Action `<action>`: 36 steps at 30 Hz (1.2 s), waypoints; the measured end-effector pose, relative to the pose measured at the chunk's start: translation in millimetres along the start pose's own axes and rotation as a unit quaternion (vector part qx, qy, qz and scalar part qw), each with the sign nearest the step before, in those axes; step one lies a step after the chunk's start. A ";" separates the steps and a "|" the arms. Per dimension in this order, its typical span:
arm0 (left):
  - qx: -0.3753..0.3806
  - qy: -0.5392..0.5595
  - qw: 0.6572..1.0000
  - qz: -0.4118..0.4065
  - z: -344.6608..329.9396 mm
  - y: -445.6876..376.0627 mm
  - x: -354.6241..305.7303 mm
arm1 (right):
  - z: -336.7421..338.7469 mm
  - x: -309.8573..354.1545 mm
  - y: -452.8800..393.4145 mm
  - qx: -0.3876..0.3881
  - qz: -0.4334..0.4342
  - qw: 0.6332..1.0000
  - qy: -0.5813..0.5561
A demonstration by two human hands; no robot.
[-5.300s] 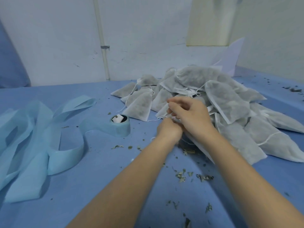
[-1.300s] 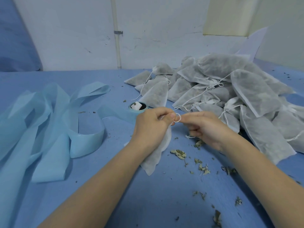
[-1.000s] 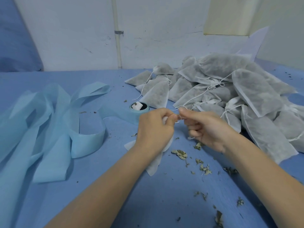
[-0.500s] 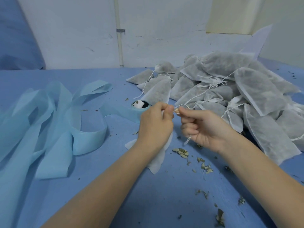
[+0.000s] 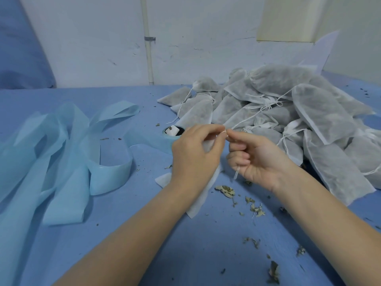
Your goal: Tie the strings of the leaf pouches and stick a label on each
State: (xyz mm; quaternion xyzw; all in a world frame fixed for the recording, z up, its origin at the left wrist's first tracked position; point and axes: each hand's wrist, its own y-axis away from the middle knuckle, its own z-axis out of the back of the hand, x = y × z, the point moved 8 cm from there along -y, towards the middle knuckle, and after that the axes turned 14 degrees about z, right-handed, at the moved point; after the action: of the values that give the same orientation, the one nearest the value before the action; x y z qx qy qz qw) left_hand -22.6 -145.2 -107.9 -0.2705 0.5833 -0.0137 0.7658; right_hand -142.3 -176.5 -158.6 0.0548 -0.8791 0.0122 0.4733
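The left hand (image 5: 194, 155) is gripping 1 white pouch (image 5: 201, 195) while the right hand (image 5: 254, 157) is pinching its string (image 5: 237, 173).

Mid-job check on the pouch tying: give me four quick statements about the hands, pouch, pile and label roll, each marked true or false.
1. The left hand holds a white pouch. True.
2. The right hand lies flat on the table. False: it pinches the string.
3. The pile of pouches lies right of the hands. True.
4. The label roll sits on top of the pile. False: it stands on the blue cloth, left of it.
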 end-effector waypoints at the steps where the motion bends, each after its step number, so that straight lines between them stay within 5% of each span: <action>1: -0.002 0.011 1.000 0.016 0.6 -1.3 2.6 | -0.3 1.3 0.0 -0.002 0.009 1.000 0.006; 5: -0.025 -0.039 0.998 0.030 3.1 -4.4 6.8 | 7.0 13.8 -1.2 -0.017 0.101 0.984 0.146; 10: -0.063 -0.160 0.985 -0.034 4.2 -4.2 -2.6 | 4.2 32.0 5.3 -0.001 0.221 0.916 0.335; 15: 0.012 -0.143 0.989 0.045 -3.3 -9.3 5.1 | -6.6 36.3 11.0 0.008 0.301 0.877 0.375; 21: 0.136 -0.037 0.973 0.183 -16.9 -11.4 12.4 | -16.2 23.3 7.3 0.022 0.265 0.937 0.226; 26: 0.145 0.089 0.941 0.292 -14.2 -16.6 25.2 | -8.7 28.9 4.9 -0.016 0.264 0.930 0.254; 32: 0.093 0.103 0.957 0.255 -4.1 -26.5 28.6 | -8.3 36.3 2.9 -0.019 0.282 0.907 0.313; 36: 0.131 -0.021 0.973 0.187 -14.8 -23.3 22.3 | 7.1 38.9 1.3 -0.087 0.277 0.941 0.171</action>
State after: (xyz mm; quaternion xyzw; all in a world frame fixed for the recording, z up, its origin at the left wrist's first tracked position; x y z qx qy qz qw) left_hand -22.0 -178.5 -120.2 -0.0538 0.6007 0.0592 0.7955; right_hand -169.6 -179.1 -130.0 -0.2353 -0.7628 0.0757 0.5976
